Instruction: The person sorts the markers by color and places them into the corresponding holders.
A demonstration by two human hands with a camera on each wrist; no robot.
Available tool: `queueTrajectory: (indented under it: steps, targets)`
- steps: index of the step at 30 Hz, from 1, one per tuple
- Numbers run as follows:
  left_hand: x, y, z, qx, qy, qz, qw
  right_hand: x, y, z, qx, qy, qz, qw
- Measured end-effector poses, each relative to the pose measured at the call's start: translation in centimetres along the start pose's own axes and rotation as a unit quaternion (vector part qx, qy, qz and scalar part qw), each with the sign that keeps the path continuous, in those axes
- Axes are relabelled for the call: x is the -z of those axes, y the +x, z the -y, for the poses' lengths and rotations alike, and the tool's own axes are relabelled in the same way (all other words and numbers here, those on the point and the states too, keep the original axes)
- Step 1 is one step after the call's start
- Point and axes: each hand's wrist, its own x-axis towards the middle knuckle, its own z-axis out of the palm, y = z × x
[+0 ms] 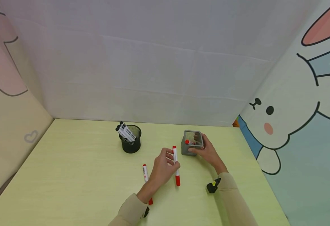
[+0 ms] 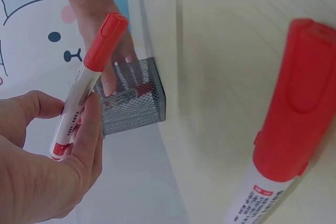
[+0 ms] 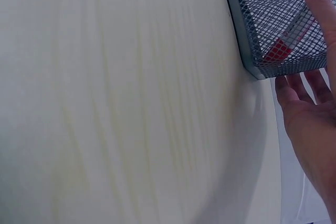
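When looking across from the far left, can see a grey heart (image 1: 31,136) printed on the side cloth, then a black mesh cup (image 1: 131,147) standing toward the back of the pale yellow-green table (image 1: 80,175), with black-capped markers (image 1: 127,133) leaning out over its rim to the left. Farther right and nearer the front, find a lying marker (image 1: 145,173), red cap turned toward the near edge, partly covered by the left forearm. Just beyond, see the left hand (image 1: 163,168) raised above the table, pinching the held marker (image 2: 79,90) by its white barrel between thumb and fingers, red cap end free. Next, find the grey mesh holder (image 1: 188,151), near the held marker but apart from it, gripped by the right hand (image 1: 207,153), thumb on the near side and fingers round the far side. Inside, can make out an inner marker (image 1: 190,142) lying aslant, showing red. Cannot tell whether the holder's base touches the table. Below the right wrist, notice a small black device (image 1: 211,187) beside the beige sleeve (image 1: 234,194); at far right, a cartoon rabbit (image 1: 294,100) on the wall cloth.
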Motion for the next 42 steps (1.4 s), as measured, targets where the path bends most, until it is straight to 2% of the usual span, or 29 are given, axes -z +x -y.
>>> queueTrajectory:
  steps: [11,17,23,33,42]
  targets:
    - [0.3,0.5,-1.1,-0.032,-0.03,-0.014,0.9989,0.0,0.0,-0.1,0.0,0.002,-0.001,1.0]
    - [0.5,1.0,-1.5,-0.069,-0.045,-0.024,0.9963,-0.1,0.2,-0.4,0.003,0.009,0.003,1.0]
    - [0.7,1.5,-1.8,-0.096,-0.076,-0.024,0.9922,-0.1,0.2,-0.4,-0.016,-0.004,-0.004,1.0]
    - [0.7,2.1,-2.7,-0.108,-0.105,-0.033,0.988,-0.2,0.1,-0.2,-0.013,0.004,-0.005,1.0]
    - [1.0,3.0,-3.8,-0.116,-0.102,-0.065,0.9859,-0.1,0.0,-0.1,-0.014,0.007,0.0,1.0]
